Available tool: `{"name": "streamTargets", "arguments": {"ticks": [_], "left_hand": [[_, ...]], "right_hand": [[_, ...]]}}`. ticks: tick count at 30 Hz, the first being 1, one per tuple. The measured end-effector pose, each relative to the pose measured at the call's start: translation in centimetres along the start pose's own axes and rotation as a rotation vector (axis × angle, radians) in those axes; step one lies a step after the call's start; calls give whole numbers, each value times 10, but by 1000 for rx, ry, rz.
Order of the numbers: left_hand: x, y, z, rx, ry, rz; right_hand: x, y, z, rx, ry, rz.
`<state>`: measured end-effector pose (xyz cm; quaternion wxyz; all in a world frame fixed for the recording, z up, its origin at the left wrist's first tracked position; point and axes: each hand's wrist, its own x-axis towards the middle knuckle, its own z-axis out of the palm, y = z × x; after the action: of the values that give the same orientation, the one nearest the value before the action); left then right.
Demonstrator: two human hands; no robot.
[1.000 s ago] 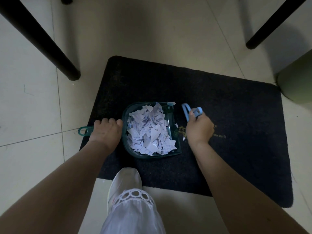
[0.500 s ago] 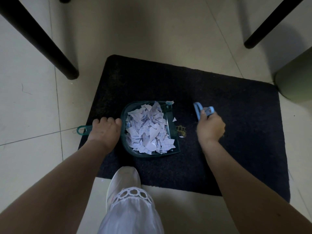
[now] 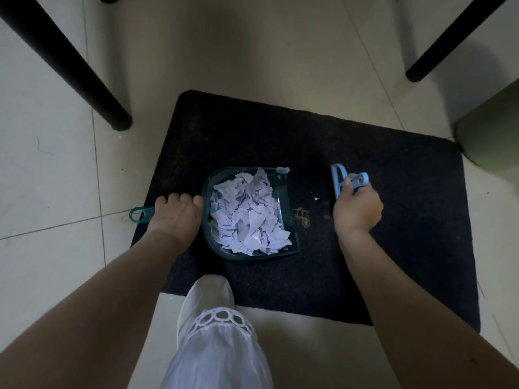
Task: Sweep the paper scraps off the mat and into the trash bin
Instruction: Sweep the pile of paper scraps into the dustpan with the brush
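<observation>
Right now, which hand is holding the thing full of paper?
The left hand. It grips the green dustpan heaped with paper scraps, while the right hand holds the blue brush.

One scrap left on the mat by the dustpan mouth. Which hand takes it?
Right. The right hand grips the blue brush beside the stray scrap; the left hand holds the dustpan.

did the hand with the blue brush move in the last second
Yes. The right hand with the blue brush moved rightward, away from the dustpan and past the gold emblem on the mat.
</observation>
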<state>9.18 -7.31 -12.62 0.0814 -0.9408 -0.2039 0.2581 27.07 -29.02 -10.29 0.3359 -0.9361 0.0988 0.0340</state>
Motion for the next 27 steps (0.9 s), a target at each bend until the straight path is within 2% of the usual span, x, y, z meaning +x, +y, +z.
{"name": "streamTargets", "arguments": {"ticks": [4, 7, 10, 13, 17, 27], "left_hand": [[0, 0, 0, 4, 3, 2], [0, 0, 0, 5, 1, 5], [0, 0, 1, 5, 9, 9], [-3, -3, 3, -16, 25, 24], [-10, -18, 9, -47, 71, 1], [-4, -36, 11, -12, 12, -87]], "right_hand": [[-27, 3, 19, -58, -129, -75], [-39, 0, 23, 19, -196, -85], [-32, -6, 15, 119, -164, -74], [-14, -12, 5, 189, -51, -49], [7, -20, 2, 175, 24, -46], [24, -45, 36, -13, -79, -142]]}}
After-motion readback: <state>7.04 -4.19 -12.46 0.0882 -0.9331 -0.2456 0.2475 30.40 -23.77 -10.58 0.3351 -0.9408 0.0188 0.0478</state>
